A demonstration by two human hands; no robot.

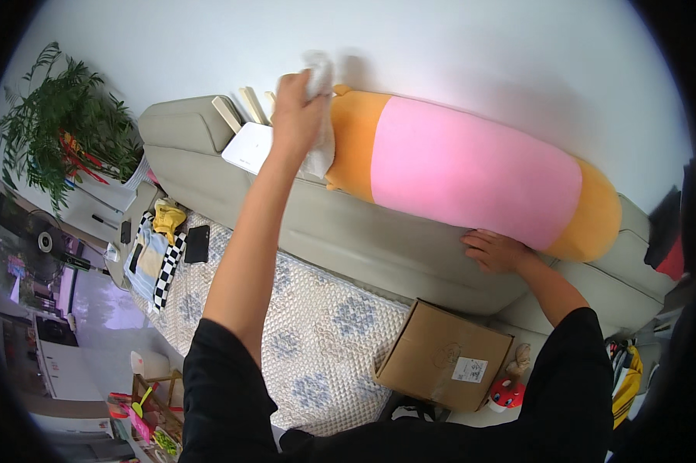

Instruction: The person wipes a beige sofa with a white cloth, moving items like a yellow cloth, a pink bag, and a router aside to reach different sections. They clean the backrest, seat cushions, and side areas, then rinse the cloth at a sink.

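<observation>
My left hand (294, 113) grips a crumpled white cloth (323, 144), raised in front of the white wall (469, 46). The cloth's top end is blurred and its lower part hangs by the sofa's top edge. Just left of it lies a white router (249, 146) with pale antennas, partly hidden by my forearm. A long pink and orange plush bolster (469, 165) lies along the top of the sofa backrest (382, 237). Beneath the bolster's right part, my right hand (494, 250) is placed on the backrest with its fingers spread; it holds nothing visible.
A quilted cover (324, 347) lies on the seat, bearing a cardboard box (446, 353) at its right end. A red toy (505, 394) sits beside the box. Folded fabric (151, 257) and a black tablet-like object (197, 244) lie left. A potted plant (76, 121) stands beyond the sofa.
</observation>
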